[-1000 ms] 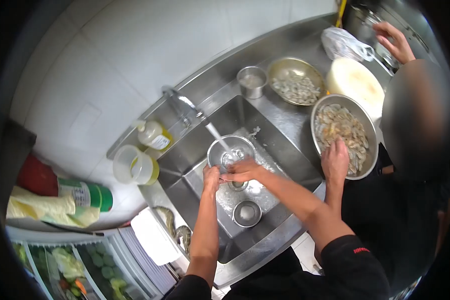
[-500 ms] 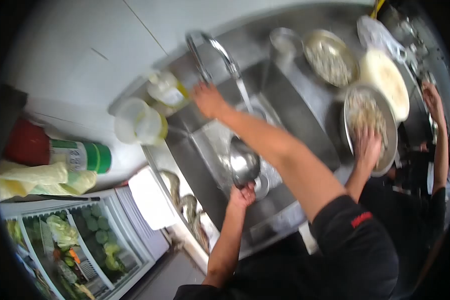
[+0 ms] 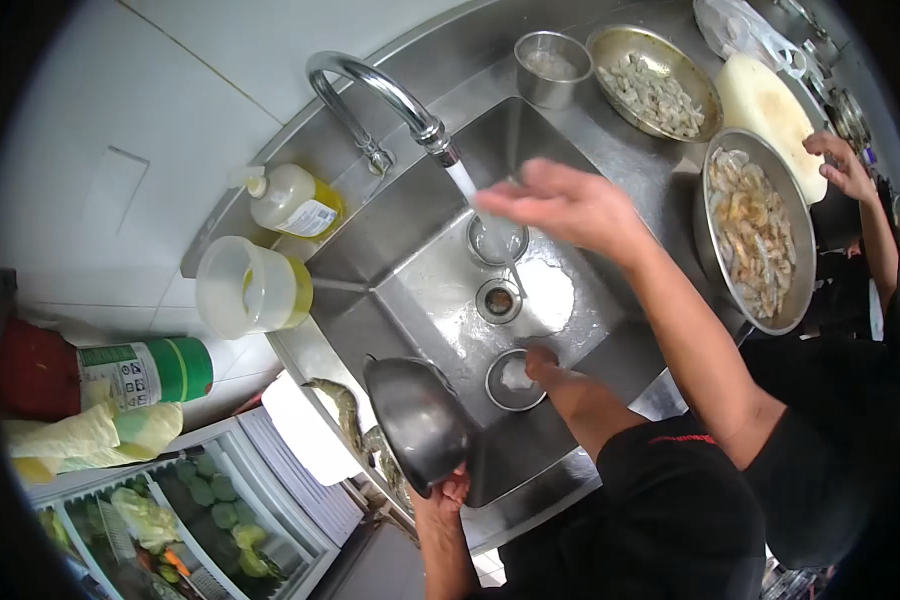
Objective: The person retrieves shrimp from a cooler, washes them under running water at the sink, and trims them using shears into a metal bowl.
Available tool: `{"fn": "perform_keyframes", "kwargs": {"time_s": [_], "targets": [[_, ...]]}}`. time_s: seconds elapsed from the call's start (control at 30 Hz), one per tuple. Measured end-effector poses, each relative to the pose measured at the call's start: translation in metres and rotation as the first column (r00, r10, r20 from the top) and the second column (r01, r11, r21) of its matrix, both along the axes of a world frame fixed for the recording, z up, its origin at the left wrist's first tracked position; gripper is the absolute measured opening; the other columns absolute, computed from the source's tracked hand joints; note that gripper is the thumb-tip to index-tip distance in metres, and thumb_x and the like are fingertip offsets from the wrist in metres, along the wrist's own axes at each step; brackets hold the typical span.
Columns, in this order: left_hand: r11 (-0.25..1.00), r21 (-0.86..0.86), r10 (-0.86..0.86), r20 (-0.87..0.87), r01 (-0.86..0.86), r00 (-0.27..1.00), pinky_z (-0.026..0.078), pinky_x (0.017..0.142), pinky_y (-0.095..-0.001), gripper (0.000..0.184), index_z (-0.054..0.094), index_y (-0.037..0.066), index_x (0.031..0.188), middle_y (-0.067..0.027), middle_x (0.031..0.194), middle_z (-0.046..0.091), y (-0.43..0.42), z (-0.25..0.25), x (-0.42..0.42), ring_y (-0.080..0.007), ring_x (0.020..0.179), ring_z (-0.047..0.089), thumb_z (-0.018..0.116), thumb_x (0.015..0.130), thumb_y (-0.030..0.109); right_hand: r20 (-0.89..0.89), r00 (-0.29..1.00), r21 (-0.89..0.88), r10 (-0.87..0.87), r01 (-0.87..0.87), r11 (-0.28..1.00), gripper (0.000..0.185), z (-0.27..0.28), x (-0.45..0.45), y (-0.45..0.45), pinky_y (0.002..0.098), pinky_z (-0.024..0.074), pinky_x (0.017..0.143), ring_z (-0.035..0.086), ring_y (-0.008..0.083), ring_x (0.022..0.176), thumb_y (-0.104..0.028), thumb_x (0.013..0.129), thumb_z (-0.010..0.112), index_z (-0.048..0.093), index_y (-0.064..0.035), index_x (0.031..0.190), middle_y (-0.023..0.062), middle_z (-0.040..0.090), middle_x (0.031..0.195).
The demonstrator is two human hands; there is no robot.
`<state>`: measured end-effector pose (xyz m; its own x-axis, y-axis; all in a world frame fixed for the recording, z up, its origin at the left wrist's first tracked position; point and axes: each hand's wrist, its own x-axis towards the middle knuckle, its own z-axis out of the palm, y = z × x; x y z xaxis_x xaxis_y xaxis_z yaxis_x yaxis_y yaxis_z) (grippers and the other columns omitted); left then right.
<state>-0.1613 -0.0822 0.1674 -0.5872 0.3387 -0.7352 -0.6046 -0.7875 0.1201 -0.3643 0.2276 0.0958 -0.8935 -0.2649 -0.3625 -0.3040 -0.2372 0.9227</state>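
My left hand grips the rim of a metal bowl, tilted on its side over the near-left part of the sink. At the right rim of a small metal cup with something whitish inside, my right hand is closed, its fingertips partly hidden. Another round metal cup stands below the faucet, which is running. A co-worker's hand, spread and slightly blurred, is beside the water stream.
A large bowl of shrimp, a pan of peeled shrimp, a metal pot and a round board stand right. A soap bottle and plastic tub sit left. Another person's hand shows at right.
The metal bowl moved with my left hand toward the lower left. My right hand left the faucet side for the small cup. The co-worker's hand left the shrimp bowl for the water.
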Motion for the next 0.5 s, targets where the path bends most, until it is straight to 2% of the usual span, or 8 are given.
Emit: {"fn": "perform_keyframes", "kwargs": {"time_s": [0.1, 0.2, 0.27, 0.3, 0.33, 0.4, 0.43, 0.5], "targets": [[0.986, -0.157, -0.053, -0.001, 0.052, 0.999, 0.032, 0.024, -0.0252, 0.039, 0.058, -0.002, 0.095, -0.02, 0.059, 0.058, -0.009, 0.001, 0.02, -0.0188, 0.03, 0.043, 0.05, 0.085, 0.035, -0.02, 0.971, 0.188, 0.237, -0.229, 0.955, 0.032, 0.101, -0.026, -0.017, 0.0325, 0.0511, 0.086, 0.059, 0.0244, 0.098, -0.015, 0.089, 0.05, 0.045, -0.0053, 0.119, 0.0159, 0.057, 0.106], [0.989, -0.148, -0.025, 0.031, 0.029, 0.999, 0.033, 0.024, -0.0246, 0.032, 0.059, -0.003, 0.093, -0.0199, 0.059, 0.059, 0.0, 0.012, 0.025, -0.0195, 0.031, 0.045, 0.053, 0.083, 0.028, -0.002, 0.961, 0.203, 0.277, -0.271, 0.941, 0.031, 0.139, -0.016, -0.03, 0.03, 0.0545, 0.082, 0.061, 0.0212, 0.093, -0.018, 0.094, 0.048, 0.041, -0.0055, 0.121, 0.0155, 0.057, 0.103], [0.987, -0.15, -0.048, 0.049, 0.055, 0.998, 0.033, 0.025, -0.0244, 0.03, 0.059, -0.004, 0.09, -0.02, 0.059, 0.059, 0.008, 0.027, 0.021, -0.0196, 0.031, 0.046, 0.053, 0.081, 0.024, -0.041, 0.958, 0.303, 0.283, -0.258, 0.917, 0.02, 0.141, -0.011, -0.022, 0.0303, 0.0584, 0.07, 0.065, 0.0207, 0.077, -0.018, 0.093, 0.048, 0.047, -0.0047, 0.108, 0.0128, 0.06, 0.091], [0.985, -0.156, -0.064, 0.072, 0.074, 0.995, 0.034, 0.025, -0.0242, 0.027, 0.06, -0.004, 0.088, -0.0202, 0.06, 0.06, 0.01, 0.032, 0.02, -0.0197, 0.032, 0.047, 0.054, 0.079, 0.02, -0.107, 0.95, 0.287, 0.293, -0.252, 0.924, 0.022, 0.146, -0.002, -0.014, 0.0295, 0.057, 0.074, 0.065, 0.0213, 0.079, -0.021, 0.093, 0.048, 0.051, -0.0026, 0.106, 0.0137, 0.061, 0.093], [0.984, -0.16, -0.065, 0.061, 0.074, 0.996, 0.034, 0.025, -0.0242, 0.027, 0.06, -0.004, 0.088, -0.0202, 0.06, 0.06, 0.01, 0.035, 0.021, -0.0197, 0.032, 0.047, 0.054, 0.079, 0.02, -0.238, 0.933, -0.001, 0.269, -0.277, 0.961, 0.022, 0.14, 0.007, -0.003, 0.0313, 0.0539, 0.081, 0.065, 0.0231, 0.086, -0.014, 0.093, 0.044, 0.053, 0.001, 0.107, 0.0123, 0.061, 0.097], [0.986, -0.128, -0.105, 0.011, 0.106, 0.994, 0.035, 0.026, -0.0235, 0.024, 0.06, -0.006, 0.082, -0.0199, 0.059, 0.059, 0.011, 0.038, 0.022, -0.0194, 0.032, 0.047, 0.052, 0.076, 0.016, -0.235, 0.953, -0.118, 0.191, -0.223, 0.968, 0.03, 0.142, 0.03, 0.015, 0.0257, 0.0441, 0.094, 0.054, 0.0172, 0.111, -0.011, 0.092, 0.043, 0.053, 0.0008, 0.117, 0.0079, 0.063, 0.105], [0.977, -0.197, -0.071, 0.06, 0.082, 0.996, 0.034, 0.026, -0.0232, 0.023, 0.06, -0.007, 0.078, -0.0198, 0.059, 0.059, 0.017, 0.049, 0.02, -0.0188, 0.032, 0.046, 0.051, 0.075, 0.014, -0.217, 0.964, -0.131, 0.155, -0.186, 0.974, 0.029, 0.13, 0.044, 0.016, 0.0268, 0.0447, 0.091, 0.055, 0.0183, 0.108, -0.011, 0.091, 0.044, 0.054, 0.0011, 0.115, 0.0087, 0.063, 0.103], [0.986, -0.155, -0.059, 0.022, 0.062, 0.998, 0.035, 0.026, -0.0233, 0.023, 0.06, -0.007, 0.078, -0.0199, 0.059, 0.059, 0.014, 0.05, 0.024, -0.0187, 0.032, 0.046, 0.051, 0.075, 0.014, -0.09, 0.993, -0.301, -0.082, 0.052, 0.952, 0.026, 0.026, 0.054, 0.003, 0.029, 0.046, 0.086, 0.056, 0.0205, 0.101, -0.011, 0.088, 0.047, 0.054, 0.0018, 0.11, 0.0103, 0.063, 0.098]]}}
